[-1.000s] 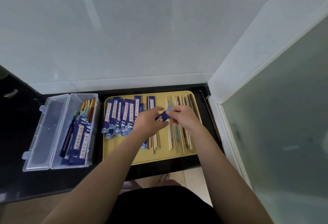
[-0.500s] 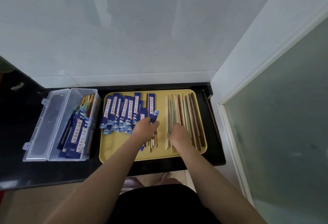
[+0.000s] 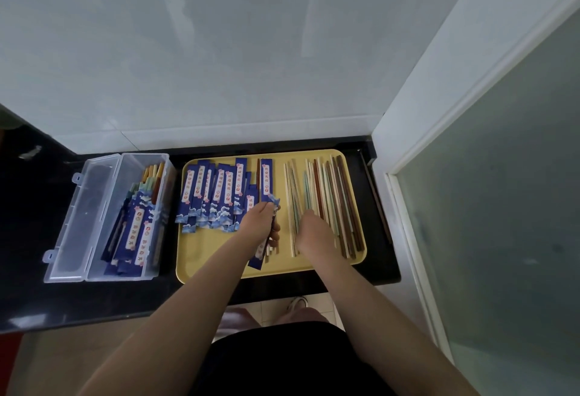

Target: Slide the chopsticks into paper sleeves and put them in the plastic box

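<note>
A yellow tray (image 3: 213, 257) lies on the black counter. Several blue paper sleeves (image 3: 213, 194) are fanned out on its left half, and several bare chopsticks (image 3: 326, 201) lie in a row on its right half. My left hand (image 3: 262, 223) is shut on one blue sleeve (image 3: 272, 199), whose crumpled end sticks out above my fingers in the tray's middle. My right hand (image 3: 312, 232) rests palm down on the near ends of the bare chopsticks; its fingers are hidden. The clear plastic box (image 3: 135, 163) stands left of the tray, its lid open, with several sleeved chopsticks (image 3: 138, 226) inside.
A white tiled wall rises behind the counter. A frosted glass door with a white frame (image 3: 417, 150) borders the right side. The black counter (image 3: 25, 207) extends to the left. The box's lid (image 3: 78, 223) lies flat on the box's left. My feet show on the floor below.
My hands were together over the tray's middle, both at one sleeve. They have parted: the left keeps the sleeve, the right has dropped onto the bare chopsticks.
</note>
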The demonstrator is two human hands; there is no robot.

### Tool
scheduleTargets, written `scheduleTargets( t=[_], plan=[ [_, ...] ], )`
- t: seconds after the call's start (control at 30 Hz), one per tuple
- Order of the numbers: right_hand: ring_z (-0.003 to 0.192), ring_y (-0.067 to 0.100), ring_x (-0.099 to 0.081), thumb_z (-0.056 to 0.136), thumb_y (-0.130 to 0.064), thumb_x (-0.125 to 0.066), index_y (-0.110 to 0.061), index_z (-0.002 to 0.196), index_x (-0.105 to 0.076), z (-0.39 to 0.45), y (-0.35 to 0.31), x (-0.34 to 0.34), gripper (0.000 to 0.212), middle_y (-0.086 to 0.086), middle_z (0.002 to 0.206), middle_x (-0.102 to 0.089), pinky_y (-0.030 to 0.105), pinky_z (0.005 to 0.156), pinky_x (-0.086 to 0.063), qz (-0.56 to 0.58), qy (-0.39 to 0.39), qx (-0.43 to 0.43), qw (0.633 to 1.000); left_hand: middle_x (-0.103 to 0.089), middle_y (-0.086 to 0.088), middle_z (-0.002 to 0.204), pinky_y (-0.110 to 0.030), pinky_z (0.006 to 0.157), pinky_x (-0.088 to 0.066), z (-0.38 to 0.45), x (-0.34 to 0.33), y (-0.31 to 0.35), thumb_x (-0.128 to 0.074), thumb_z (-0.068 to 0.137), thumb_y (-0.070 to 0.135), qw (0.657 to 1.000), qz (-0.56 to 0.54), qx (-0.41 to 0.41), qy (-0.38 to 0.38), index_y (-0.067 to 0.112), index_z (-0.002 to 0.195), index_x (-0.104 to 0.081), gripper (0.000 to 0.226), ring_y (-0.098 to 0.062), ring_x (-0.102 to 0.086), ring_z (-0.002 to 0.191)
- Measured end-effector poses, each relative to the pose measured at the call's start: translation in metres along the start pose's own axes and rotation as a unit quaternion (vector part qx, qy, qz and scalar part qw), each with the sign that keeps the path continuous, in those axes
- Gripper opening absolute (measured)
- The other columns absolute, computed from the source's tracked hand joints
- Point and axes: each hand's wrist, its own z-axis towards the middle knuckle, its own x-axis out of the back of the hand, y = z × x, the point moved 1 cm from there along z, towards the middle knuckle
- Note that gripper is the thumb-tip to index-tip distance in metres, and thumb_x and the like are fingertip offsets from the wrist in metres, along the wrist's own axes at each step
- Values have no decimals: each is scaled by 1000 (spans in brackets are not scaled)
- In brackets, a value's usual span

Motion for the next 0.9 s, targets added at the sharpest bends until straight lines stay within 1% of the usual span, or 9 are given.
scheduleTargets(
  t=[0.1,0.2,0.3,0.37,0.43,0.53,0.63,0.73,0.9],
  plan=[
    [81,17,-63,96,-12,-62,-14,133,-44,-1,1,5,41,-1,94,-61,31,71,-53,27,8,8,1000,-60,-13,81,-29,54,-48,-2,1,2,-33,107,26,999,-34,34,5,11,104,-54,26,-20,-55,58],
    [73,15,-68,94,-12,-64,-24,142,-40,-2,2,20,55,-3,93,-62,32,66,-61,107,-14,32,994,-60,-12,79,-31,57,-49,-1,2,3,-41,105,27,997,-62,52,1,11,105,-55,21,-20,-55,57],
    [72,17,-73,95,-12,-63,-27,131,-55,-10,0,51,40,0,98,-66,27,60,-61,218,-64,34,973,-58,-11,77,-33,60,-50,1,-1,3,-54,99,27,998,-41,41,-1,7,108,-55,22,-22,-55,58],
    [75,14,-75,97,-14,-61,-21,119,-64,-12,-3,71,24,1,100,-69,28,67,-63,276,-74,47,957,-55,-10,73,-33,58,-50,4,-4,5,-61,96,26,1000,-8,17,7,4,103,-55,23,-22,-53,57],
    [81,11,-74,97,-14,-62,-19,113,-67,-15,-6,89,18,0,100,-72,33,76,-64,317,-68,76,943,-54,-9,70,-33,58,-49,6,-5,7,-65,93,25,999,29,-4,24,6,94,-55,21,-21,-51,57],
    [83,9,-73,97,-15,-64,-18,112,-67,-22,-10,116,16,-3,98,-74,27,76,-62,347,4,136,928,-53,-8,68,-32,60,-45,7,-7,11,-68,89,29,995,83,-30,45,10,82,-53,24,-19,-49,57],
    [63,10,-66,101,-20,-59,-12,108,-71,-30,-13,139,16,-5,78,-70,21,61,-56,429,110,165,881,-52,-5,70,-31,60,-41,5,-8,13,-70,86,31,990,123,-43,62,12,80,-55,25,-18,-47,61],
    [52,8,-50,105,-28,-53,-11,101,-72,-31,-15,151,26,-5,61,-55,19,53,-45,462,189,164,851,-50,-4,71,-31,61,-41,4,-7,15,-71,83,29,986,145,-48,64,13,79,-57,22,-17,-47,65],
    [45,4,-49,109,-26,-44,-10,91,-64,-32,-20,158,32,2,61,-54,16,49,-45,495,211,144,831,-51,-3,74,-27,59,-40,1,-3,15,-71,84,24,985,156,-47,63,7,92,-65,20,-15,-47,65]
  ],
)
